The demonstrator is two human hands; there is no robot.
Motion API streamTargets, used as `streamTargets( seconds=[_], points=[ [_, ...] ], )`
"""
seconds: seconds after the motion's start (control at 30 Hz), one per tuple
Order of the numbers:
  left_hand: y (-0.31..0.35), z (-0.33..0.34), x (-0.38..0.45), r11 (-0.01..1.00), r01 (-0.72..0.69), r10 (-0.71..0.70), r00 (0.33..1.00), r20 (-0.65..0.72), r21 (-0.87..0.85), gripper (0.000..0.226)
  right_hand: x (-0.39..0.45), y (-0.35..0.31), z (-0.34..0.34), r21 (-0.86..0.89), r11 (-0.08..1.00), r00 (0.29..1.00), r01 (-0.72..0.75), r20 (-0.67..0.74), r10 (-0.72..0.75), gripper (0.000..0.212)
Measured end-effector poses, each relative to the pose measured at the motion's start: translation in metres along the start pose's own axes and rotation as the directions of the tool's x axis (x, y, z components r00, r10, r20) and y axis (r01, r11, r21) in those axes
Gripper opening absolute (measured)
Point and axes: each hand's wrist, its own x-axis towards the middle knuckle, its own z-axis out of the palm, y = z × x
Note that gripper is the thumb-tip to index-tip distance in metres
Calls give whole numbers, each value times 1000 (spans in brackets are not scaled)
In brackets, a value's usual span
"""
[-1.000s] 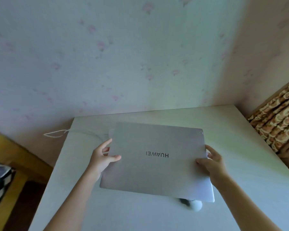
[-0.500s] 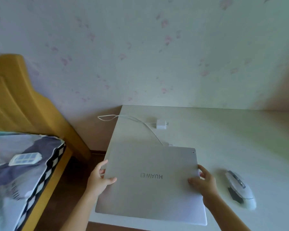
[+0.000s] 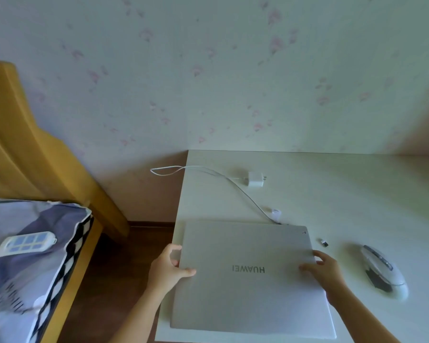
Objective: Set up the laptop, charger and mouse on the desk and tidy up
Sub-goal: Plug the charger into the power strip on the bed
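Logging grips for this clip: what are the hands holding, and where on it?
The closed laptop: left hand grips its left edge, right hand its right edge.

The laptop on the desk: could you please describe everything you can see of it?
The laptop is a slim, silver, metal-looking machine, lid closed, with HUAWEI lettering on the lid reading upside down from the head view. It lies about flat at the near left corner of the white desk. The left hand grips its left edge, thumb on top; the right hand holds its right edge. The white cable reaches its far edge.
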Motion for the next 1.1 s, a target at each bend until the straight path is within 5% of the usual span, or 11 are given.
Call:
streamTargets(
  seconds=[0.2, 0.47, 0.67, 0.87, 1.1],
  points=[
    [46, -2, 34, 983, -75, 82, 996, 33, -167, 67, -3, -43, 5, -212, 972, 985, 97, -121, -125, 36],
    [174, 68, 109, 922, -318, 344, 935, 89, -220, 81, 50, -124, 42, -216, 914, 938, 344, 122, -325, 44],
    [228, 119, 184, 888, -457, 447, 884, 136, 54, 88, 98, -135, 89, -436, 807, 913, 398, 272, -303, 53],
    [222, 152, 220, 670, -548, 508, 831, 229, 501, 75, 114, -122, 104, -679, 522, 856, 516, 379, -353, 42],
    [216, 155, 226, 505, -613, 630, 743, 226, 607, 71, 122, -119, 103, -600, 523, 789, 606, 365, -495, 23]
  ],
)
